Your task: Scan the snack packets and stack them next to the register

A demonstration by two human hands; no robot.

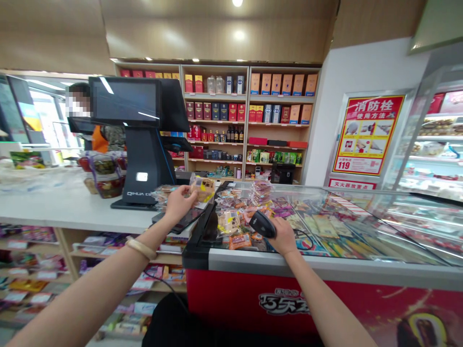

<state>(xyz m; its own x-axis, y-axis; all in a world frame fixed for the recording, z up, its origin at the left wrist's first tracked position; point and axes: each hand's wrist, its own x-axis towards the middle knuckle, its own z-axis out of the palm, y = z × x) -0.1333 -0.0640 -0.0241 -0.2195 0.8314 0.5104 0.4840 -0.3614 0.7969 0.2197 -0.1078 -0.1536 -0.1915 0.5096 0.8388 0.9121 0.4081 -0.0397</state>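
Observation:
My left hand (182,202) pinches a clear snack packet (203,189) with yellow print, above the gap between the counter and the freezer. In my right hand (284,235) is a black barcode scanner (262,224), its head pointing left over the freezer's glass top. Beneath and beside the scanner lie several loose snack packets, among them another yellow-printed packet (229,221) and an orange packet (240,241). A stack of pinkish packets (261,191) rises behind them. Close to my left wrist, a dark flat device (177,222) rests at the counter's edge.
A black point-of-sale terminal (142,159) stands on the white counter (72,207), with jars of food (104,173) beside it. The red freezer (224,294) reaches far right. A cable (170,284) hangs near my body. A person (108,137) stands behind the terminal.

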